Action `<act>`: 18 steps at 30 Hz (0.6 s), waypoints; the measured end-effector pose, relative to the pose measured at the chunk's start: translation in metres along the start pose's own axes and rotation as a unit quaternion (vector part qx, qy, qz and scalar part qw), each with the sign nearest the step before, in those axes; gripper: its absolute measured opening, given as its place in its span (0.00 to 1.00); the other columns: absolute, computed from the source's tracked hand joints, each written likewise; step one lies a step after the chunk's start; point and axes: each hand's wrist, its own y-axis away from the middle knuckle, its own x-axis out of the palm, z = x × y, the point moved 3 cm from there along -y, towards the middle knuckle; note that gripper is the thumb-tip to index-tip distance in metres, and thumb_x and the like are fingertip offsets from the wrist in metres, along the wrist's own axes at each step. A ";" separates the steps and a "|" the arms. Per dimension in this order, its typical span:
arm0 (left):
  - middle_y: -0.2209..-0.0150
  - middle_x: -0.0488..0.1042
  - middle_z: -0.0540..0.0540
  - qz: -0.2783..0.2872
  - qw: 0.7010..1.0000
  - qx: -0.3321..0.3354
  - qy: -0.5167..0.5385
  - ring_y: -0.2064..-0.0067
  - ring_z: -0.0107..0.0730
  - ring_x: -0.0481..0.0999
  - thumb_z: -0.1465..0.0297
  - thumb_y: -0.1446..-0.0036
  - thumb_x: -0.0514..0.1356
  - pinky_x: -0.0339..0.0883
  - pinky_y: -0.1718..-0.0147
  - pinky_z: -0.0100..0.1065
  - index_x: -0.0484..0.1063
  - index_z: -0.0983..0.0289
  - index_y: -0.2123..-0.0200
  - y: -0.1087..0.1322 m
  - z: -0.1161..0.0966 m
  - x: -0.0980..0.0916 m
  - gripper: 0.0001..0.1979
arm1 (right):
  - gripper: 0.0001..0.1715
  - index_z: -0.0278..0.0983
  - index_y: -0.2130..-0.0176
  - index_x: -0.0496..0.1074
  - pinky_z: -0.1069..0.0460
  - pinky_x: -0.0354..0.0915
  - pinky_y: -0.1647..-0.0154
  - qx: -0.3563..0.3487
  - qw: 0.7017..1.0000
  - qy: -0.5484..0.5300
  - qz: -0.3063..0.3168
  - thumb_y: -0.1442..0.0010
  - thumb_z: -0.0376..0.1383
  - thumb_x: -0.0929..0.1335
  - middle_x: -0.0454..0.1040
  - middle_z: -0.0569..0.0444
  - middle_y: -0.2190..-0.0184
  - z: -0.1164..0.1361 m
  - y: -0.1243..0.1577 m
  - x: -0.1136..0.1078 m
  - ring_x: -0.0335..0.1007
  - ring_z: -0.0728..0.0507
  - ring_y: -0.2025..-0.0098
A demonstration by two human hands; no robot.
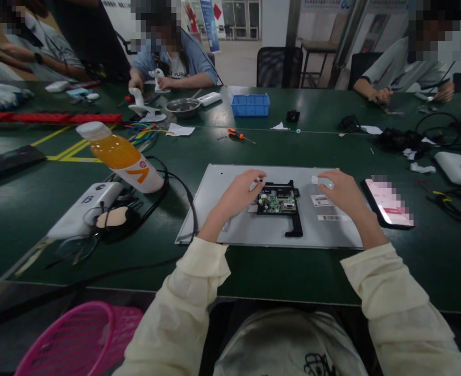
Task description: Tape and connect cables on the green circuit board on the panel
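Note:
A flat grey panel (pixel 230 180) lies on the green table in front of me. On its middle sits a black plastic bracket (pixel 296 227) around a green circuit board (pixel 275 203). My left hand (pixel 240 190) is at the bracket's upper left corner, its fingertips pinched near a tiny dark bit too small to name. My right hand (pixel 344 190) hovers over the panel's right side, thumb and finger closed on a small whitish, partly see-through piece (pixel 326 183). Below that hand, white labels (pixel 321 201) are stuck to the panel.
Right of the panel lies a phone (pixel 387 201). To the left stand a tilted-looking juice bottle (pixel 120 159), a white power bank (pixel 85 209) and black cables. Farther back are an orange screwdriver (pixel 236 134), a blue basket (pixel 250 106) and a metal bowl (pixel 183 107). Other people sit opposite.

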 end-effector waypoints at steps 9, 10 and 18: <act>0.38 0.61 0.60 0.070 0.993 0.044 -0.081 0.38 0.39 0.60 0.57 0.34 0.45 0.53 0.40 0.40 0.56 0.64 0.39 0.006 -0.004 0.027 0.26 | 0.15 0.36 0.57 0.76 0.46 0.64 0.54 0.022 0.996 0.070 0.054 0.39 0.35 0.62 0.77 0.47 0.56 -0.006 -0.007 0.020 0.71 0.39 0.54; 0.38 0.61 0.61 0.081 0.992 0.044 -0.090 0.38 0.40 0.60 0.55 0.35 0.45 0.53 0.40 0.41 0.56 0.64 0.38 0.007 -0.005 0.029 0.28 | 0.15 0.37 0.57 0.76 0.47 0.64 0.55 0.024 0.996 0.075 0.051 0.38 0.35 0.62 0.77 0.47 0.56 -0.004 -0.008 0.021 0.71 0.39 0.54; 0.39 0.63 0.61 0.111 0.984 0.049 -0.127 0.39 0.45 0.62 0.49 0.40 0.50 0.52 0.41 0.44 0.55 0.63 0.38 0.008 -0.006 0.035 0.34 | 0.16 0.36 0.57 0.76 0.45 0.63 0.52 -0.012 0.999 0.031 -0.042 0.36 0.34 0.61 0.78 0.48 0.57 0.036 -0.016 0.017 0.71 0.39 0.54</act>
